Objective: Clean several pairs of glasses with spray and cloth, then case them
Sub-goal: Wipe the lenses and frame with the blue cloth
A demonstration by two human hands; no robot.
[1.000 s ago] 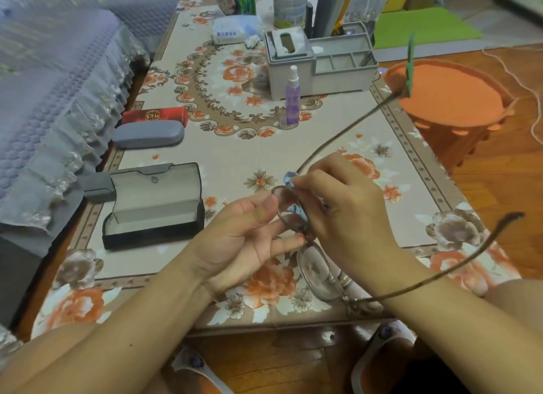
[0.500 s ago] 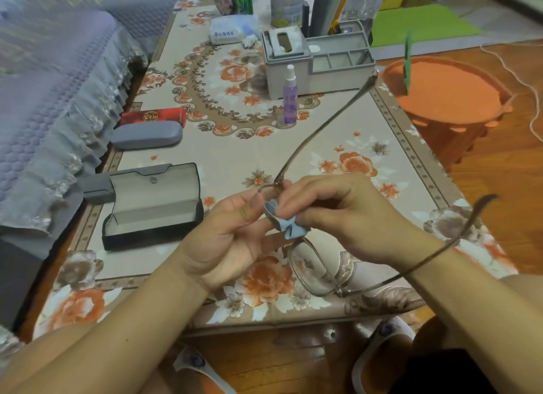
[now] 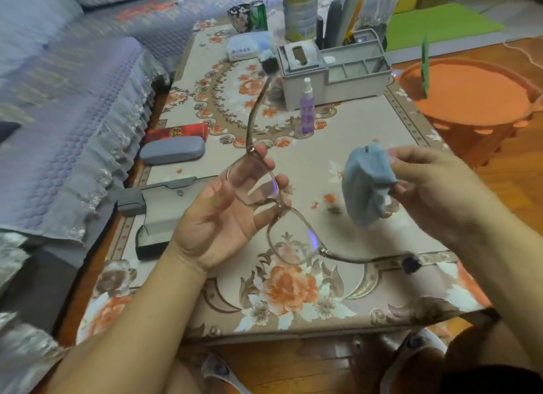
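Clear-framed glasses (image 3: 266,199) sit above the desk (image 3: 346,290), temples spread, held round the far lens by the left hand (image 3: 223,217); the right hand (image 3: 432,193) pinches a bunched blue cloth (image 3: 365,185) just beside them, apart from the lenses; purple spray bottle (image 3: 307,108) stands upright farther back; an open case (image 3: 164,214) lies left.

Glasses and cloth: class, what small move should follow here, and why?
Probably fold the glasses and lower them into the open case: the right hand holds the cloth clear of the lenses, and the left hand holds the frame beside the case.
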